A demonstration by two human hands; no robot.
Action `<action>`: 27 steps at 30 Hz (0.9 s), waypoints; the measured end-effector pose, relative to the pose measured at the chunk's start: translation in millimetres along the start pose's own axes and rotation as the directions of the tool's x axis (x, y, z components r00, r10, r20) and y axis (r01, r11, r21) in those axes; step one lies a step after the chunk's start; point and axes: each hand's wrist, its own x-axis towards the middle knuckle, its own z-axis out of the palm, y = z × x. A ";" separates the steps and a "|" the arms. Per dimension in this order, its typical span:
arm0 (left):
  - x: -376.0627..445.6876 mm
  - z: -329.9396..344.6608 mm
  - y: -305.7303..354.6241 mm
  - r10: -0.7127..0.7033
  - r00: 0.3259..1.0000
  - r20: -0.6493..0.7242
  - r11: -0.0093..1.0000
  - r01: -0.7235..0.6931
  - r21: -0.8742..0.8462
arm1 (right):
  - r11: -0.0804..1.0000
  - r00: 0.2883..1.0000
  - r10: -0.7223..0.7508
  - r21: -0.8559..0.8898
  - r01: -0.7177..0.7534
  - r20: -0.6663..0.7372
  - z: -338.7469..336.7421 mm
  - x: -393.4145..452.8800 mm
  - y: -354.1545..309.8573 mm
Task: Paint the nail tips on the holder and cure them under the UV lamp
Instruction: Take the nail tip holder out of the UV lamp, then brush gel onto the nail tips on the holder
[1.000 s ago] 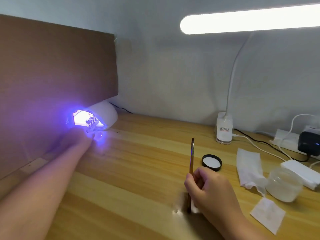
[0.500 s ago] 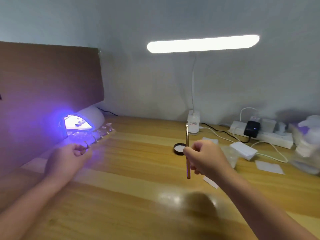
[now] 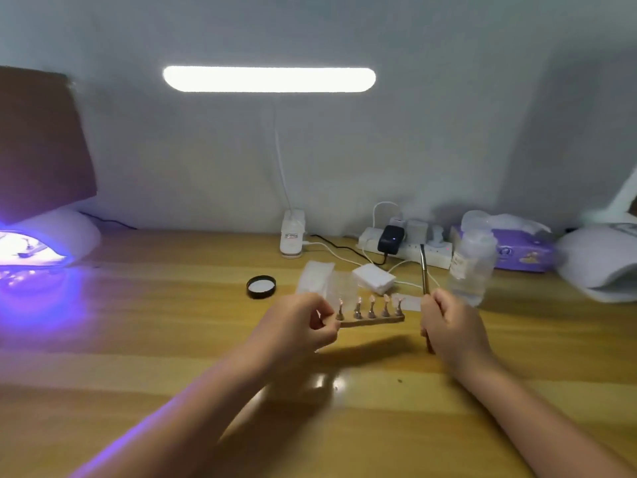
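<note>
My left hand (image 3: 299, 324) pinches the left end of a wooden holder (image 3: 374, 320) and keeps it level above the middle of the desk. Several nail tips (image 3: 371, 302) stand upright on small pegs along it. My right hand (image 3: 450, 324) grips a thin brush (image 3: 423, 270) upright, bristles up, just right of the holder's free end. The white UV lamp (image 3: 44, 241) sits at the far left, lit violet, its opening facing right.
A black jar lid (image 3: 261, 286), white wipes (image 3: 315, 277) and a white adapter (image 3: 373, 278) lie behind the holder. A clear bottle (image 3: 473, 265), power strip (image 3: 406, 244), purple tissue pack (image 3: 520, 253), desk lamp base (image 3: 292, 234) and a second white lamp (image 3: 601, 263) line the back.
My left hand has drawn the holder out of the UV lamp and carried it right to the desk's middle. The view has swung right with it; my right hand still holds the brush.
</note>
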 end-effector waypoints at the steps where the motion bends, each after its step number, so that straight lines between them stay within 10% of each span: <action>1: 1.3 5.6 -0.8 0.000 1.000 0.023 1.000 -0.001 0.026 | 1.000 1.000 0.009 -0.018 -0.008 0.005 2.1 -0.1 2.3; 8: -21.6 16.9 -21.5 -0.083 0.996 0.020 0.958 0.074 0.277 | 0.998 0.997 0.051 -0.043 -0.049 0.051 4.9 -12.8 6.4; 27: -19.7 13.5 -28.6 -0.123 0.986 -0.108 0.940 0.151 0.307 | 1.000 0.983 0.022 0.005 -0.023 0.184 0.1 -27.0 -7.6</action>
